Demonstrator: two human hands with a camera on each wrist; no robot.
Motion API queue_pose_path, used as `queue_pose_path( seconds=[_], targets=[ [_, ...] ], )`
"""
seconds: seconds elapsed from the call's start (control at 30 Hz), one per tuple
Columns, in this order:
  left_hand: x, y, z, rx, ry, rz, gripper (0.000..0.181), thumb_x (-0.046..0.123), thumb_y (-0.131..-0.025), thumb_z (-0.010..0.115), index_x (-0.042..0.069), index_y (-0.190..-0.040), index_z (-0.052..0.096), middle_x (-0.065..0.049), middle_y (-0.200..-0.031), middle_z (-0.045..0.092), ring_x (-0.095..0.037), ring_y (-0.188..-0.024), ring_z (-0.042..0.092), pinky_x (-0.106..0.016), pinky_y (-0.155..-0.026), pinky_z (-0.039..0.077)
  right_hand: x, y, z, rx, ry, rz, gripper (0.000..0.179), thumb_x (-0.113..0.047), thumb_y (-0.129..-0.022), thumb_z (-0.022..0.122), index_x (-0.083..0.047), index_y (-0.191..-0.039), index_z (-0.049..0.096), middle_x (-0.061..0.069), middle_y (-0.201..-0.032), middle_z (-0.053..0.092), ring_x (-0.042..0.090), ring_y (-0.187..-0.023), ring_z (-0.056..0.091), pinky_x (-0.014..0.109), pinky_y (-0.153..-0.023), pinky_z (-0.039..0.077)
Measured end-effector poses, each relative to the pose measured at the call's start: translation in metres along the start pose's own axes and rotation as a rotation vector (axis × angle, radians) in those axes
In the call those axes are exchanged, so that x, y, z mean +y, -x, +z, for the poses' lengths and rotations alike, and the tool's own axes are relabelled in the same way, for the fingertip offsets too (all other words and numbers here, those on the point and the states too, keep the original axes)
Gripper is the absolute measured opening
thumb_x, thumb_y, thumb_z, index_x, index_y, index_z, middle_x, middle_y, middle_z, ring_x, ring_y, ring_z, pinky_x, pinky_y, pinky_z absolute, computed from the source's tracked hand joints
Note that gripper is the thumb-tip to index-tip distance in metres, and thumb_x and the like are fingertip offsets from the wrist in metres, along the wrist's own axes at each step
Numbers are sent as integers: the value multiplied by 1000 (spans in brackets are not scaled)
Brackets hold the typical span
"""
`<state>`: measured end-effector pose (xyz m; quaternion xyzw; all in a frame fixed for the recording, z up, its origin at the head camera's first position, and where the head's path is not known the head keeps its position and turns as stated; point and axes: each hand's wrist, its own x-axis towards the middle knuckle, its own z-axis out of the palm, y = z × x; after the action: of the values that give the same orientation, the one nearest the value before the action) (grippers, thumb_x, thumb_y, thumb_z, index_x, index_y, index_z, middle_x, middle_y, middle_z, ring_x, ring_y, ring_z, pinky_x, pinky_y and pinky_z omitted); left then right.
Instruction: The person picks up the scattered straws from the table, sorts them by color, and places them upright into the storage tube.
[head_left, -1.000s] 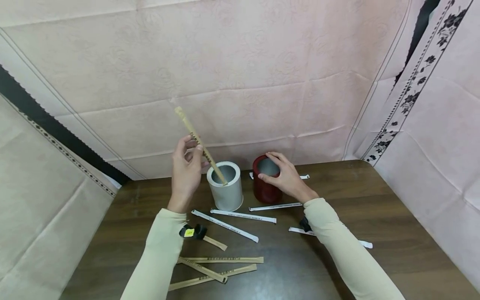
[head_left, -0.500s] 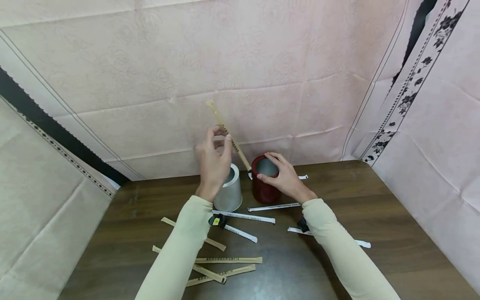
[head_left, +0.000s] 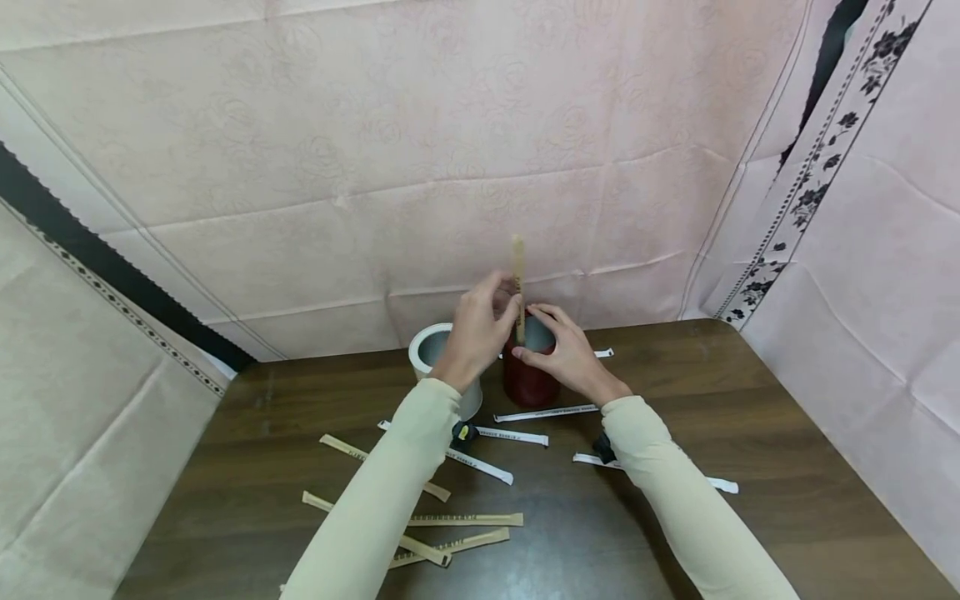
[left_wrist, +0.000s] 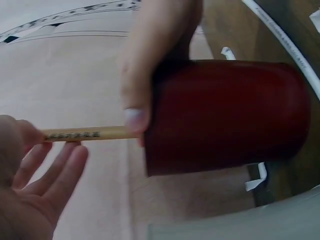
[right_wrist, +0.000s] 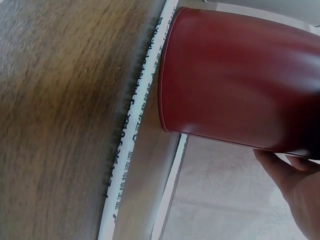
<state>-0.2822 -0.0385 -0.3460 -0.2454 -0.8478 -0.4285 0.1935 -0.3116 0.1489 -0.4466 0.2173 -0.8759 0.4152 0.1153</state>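
A tan paper-wrapped straw (head_left: 518, 258) stands nearly upright in the head view, pinched by my left hand (head_left: 480, 325). Its lower end is at the mouth of a dark red cup (head_left: 531, 383); how deep it reaches is hidden. My right hand (head_left: 566, 354) grips that cup at the rim, thumb on the near side and fingers on the far side. In the left wrist view, the straw (left_wrist: 107, 133) runs to the cup's rim beside the right thumb. The right wrist view shows the red cup (right_wrist: 240, 80) on the table with fingers near its top.
A pale grey cup (head_left: 429, 342) stands just left of the red one, partly behind the left hand. Several white wrapped straws (head_left: 546, 412) lie around the cups. More tan straws (head_left: 465, 519) lie crossed nearer the front. A cloth wall (head_left: 300, 167) rises behind the table.
My left hand has carried the tan straw rightward from over the grey cup to the red cup. The straw has gone from slanted to nearly upright. My right hand stays on the red cup.
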Motion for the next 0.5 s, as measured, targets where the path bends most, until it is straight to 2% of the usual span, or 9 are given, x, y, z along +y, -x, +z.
queue_pose_path(
  seconds=[0.17, 0.3, 0.4, 0.5],
  targets=[
    [-5, -1, 16, -160, -89, -52, 22, 16, -108, 63, 14, -130, 66, -1, -111, 73, -14, -88, 70, -31, -72, 59, -1, 0, 0, -24, -18, 4, 79, -46, -92, 79, -13, -158, 50, 2, -160, 42, 31, -147, 43, 58, -115, 41],
    [-6, 1, 25, -271, -198, -58, 28, 19, -107, 64, 18, -135, 66, 1, -115, 72, -14, -90, 69, -33, -74, 59, 1, 0, 0, -18, -15, 16, 75, -39, -92, 80, -10, -155, 52, 5, -163, 39, 33, -150, 39, 58, -118, 39],
    [-6, 3, 29, -312, -284, -48, 32, 21, -107, 65, 18, -138, 66, 1, -117, 71, -15, -93, 69, -35, -79, 59, 3, 0, -1, -12, -16, 11, 73, -38, -91, 81, -10, -153, 55, 6, -163, 40, 34, -150, 40, 58, -118, 38],
    [-5, 4, 28, -324, -300, -42, 31, 20, -107, 65, 14, -137, 66, -2, -118, 70, -16, -98, 70, -34, -82, 59, 4, -1, -2, -4, -29, -16, 67, -36, -92, 82, -13, -150, 59, 3, -158, 45, 31, -147, 44, 58, -119, 37]
  ],
)
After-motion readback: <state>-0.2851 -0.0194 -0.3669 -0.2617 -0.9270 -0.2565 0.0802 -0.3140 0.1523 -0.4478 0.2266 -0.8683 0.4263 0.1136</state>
